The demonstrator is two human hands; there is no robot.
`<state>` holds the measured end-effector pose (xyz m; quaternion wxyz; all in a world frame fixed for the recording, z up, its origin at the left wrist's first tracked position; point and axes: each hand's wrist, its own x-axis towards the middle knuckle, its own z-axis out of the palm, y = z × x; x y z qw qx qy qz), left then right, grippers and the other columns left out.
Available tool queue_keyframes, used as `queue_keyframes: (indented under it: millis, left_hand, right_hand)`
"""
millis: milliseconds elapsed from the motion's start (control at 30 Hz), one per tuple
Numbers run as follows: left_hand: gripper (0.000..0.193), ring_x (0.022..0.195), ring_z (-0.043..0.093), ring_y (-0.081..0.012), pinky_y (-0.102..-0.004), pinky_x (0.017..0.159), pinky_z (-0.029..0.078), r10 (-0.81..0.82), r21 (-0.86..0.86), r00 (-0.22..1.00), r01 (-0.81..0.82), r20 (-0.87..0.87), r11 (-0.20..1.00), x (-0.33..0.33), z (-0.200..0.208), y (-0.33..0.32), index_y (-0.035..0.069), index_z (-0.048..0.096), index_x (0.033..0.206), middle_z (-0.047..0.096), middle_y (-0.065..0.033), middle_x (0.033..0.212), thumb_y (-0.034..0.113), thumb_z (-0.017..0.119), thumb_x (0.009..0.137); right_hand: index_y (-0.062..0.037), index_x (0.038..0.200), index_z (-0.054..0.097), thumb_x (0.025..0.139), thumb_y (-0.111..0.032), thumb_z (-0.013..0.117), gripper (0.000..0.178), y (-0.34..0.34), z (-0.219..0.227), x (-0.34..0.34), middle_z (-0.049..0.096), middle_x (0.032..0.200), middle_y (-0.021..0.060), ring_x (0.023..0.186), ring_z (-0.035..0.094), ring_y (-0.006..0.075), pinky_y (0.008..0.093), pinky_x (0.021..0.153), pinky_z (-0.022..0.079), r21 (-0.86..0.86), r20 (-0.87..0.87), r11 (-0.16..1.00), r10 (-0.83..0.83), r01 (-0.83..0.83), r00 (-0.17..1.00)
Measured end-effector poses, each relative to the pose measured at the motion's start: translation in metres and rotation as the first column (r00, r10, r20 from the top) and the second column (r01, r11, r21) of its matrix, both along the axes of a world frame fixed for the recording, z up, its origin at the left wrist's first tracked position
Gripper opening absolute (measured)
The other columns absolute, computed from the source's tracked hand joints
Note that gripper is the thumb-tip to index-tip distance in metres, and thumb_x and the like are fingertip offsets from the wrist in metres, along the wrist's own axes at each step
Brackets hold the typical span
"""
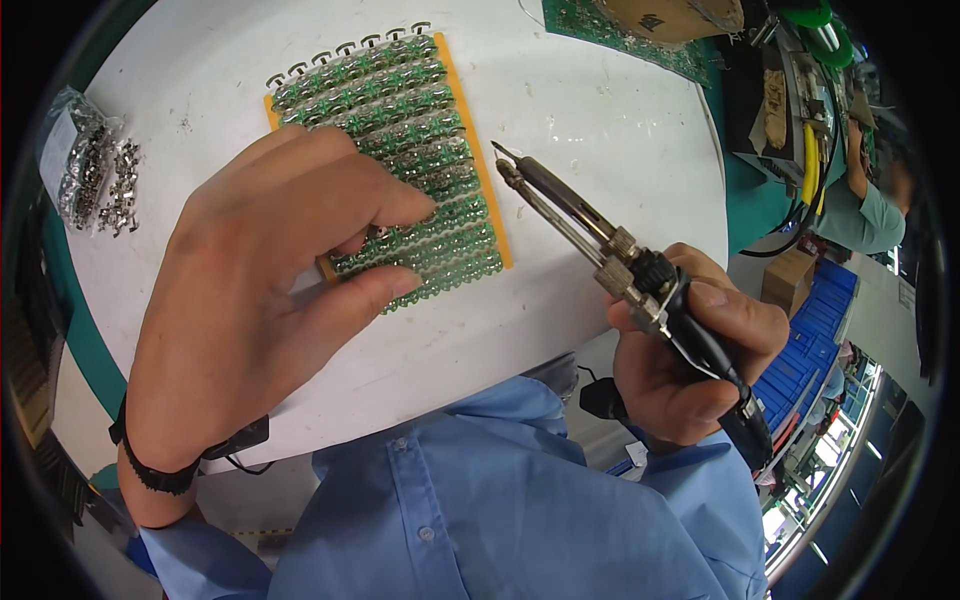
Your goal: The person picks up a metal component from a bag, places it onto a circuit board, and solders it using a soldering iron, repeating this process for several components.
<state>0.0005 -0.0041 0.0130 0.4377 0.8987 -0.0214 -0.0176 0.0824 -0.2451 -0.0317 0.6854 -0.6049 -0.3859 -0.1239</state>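
Note:
A panel of green circuit boards (pixel 420 130) with yellow-orange side strips lies on the white work surface. Rows of small shiny metal parts cover it, and several (pixel 345 48) stick out past its far edge. My left hand (pixel 270 240) arches over the panel's left and near part, thumb and index finger apart, their tips at the boards. A small metal bit shows beneath the bent fingers; whether they touch it I cannot tell. My right hand (pixel 700 350) is closed round the black handle of a soldering iron (pixel 625 255) with a thin tube alongside. Its tip points at the panel's right edge, apart from it.
At the left, a clear plastic bag (pixel 75 160) and a loose pile of small metal parts (pixel 120 185) lie on the white surface (pixel 620 130). A green board (pixel 630 40) lies at the far edge. Right are equipment with cables, blue crates (pixel 805 340) and another person's arm (pixel 860 190).

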Motion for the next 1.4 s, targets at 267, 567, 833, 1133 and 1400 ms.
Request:
queue_keyframes:
  millis: [267, 567, 833, 1133, 1400]
  left_hand:
    - [0.04, 0.075, 0.049, -0.012, -0.0252, 0.067, 0.04, 0.054, -0.082, 0.997, -0.058, -0.052, 0.995, -0.001, 0.012, 0.0, 0.002, 0.066, 0.106, 0.053, -0.0023, 0.079, 0.0, 0.077, 0.068]
    - [0.017, 0.078, 0.054, -0.0058, -0.0195, 0.072, 0.043, 0.706, 0.022, 0.709, -0.705, -0.002, 0.709, -0.077, 0.031, 0.084, -0.001, 0.067, 0.104, 0.064, 0.0006, 0.087, 0.009, 0.065, 0.09]
    - [0.019, 0.067, 0.051, -0.0117, -0.0261, 0.063, 0.043, 0.518, 0.291, 0.848, -0.526, 0.108, 0.799, -0.081, 0.001, 0.079, -0.003, 0.063, 0.096, 0.059, -0.0065, 0.074, 0.01, 0.07, 0.085]
    - [0.013, 0.068, 0.053, -0.0097, -0.0258, 0.065, 0.045, 0.554, 0.121, 0.831, -0.546, -0.05, 0.829, -0.074, 0.008, 0.075, -0.003, 0.06, 0.092, 0.059, -0.0047, 0.076, 0.01, 0.064, 0.09]
    - [0.012, 0.068, 0.053, -0.0088, -0.0234, 0.065, 0.044, 0.501, 0.255, 0.866, -0.487, 0.011, 0.835, -0.074, 0.005, 0.073, -0.002, 0.061, 0.092, 0.061, -0.0035, 0.077, 0.009, 0.065, 0.089]
  right_hand:
    - [0.0067, 0.109, 0.045, 0.093, -0.048, 0.057, 0.059, -0.008, 0.008, 0.002, 0.052, 0.06, 0.0115, 0.045, 0.05, 0.0154, 0.0269, 0.04, 0.036, -0.127, -0.027, 0.992, 0.017, -0.02, 0.999]
    - [0.0028, 0.119, 0.039, 0.1, -0.049, 0.039, 0.055, -0.002, 0.012, 0.002, 0.067, 0.084, 0.0234, 0.069, 0.067, 0.0256, 0.0327, 0.061, 0.053, -0.383, 0.126, 0.918, -0.055, 0.1, 0.991]
    - [0.0024, 0.118, 0.045, 0.096, -0.041, 0.055, 0.049, 0.0, 0.013, -0.002, 0.069, 0.086, 0.0191, 0.076, 0.069, 0.0221, 0.0301, 0.071, 0.054, -0.285, 0.035, 0.955, -0.079, 0.086, 0.996]
    - [0.0027, 0.116, 0.046, 0.096, -0.039, 0.055, 0.047, -0.003, 0.009, -0.002, 0.069, 0.086, 0.0185, 0.075, 0.07, 0.0213, 0.0302, 0.072, 0.055, -0.243, 0.038, 0.967, -0.066, 0.073, 0.997]
    - [0.0039, 0.115, 0.045, 0.096, -0.04, 0.054, 0.049, -0.003, 0.012, 0.0, 0.069, 0.086, 0.0194, 0.076, 0.07, 0.0225, 0.0304, 0.071, 0.056, -0.226, 0.044, 0.973, -0.029, 0.038, 0.999]
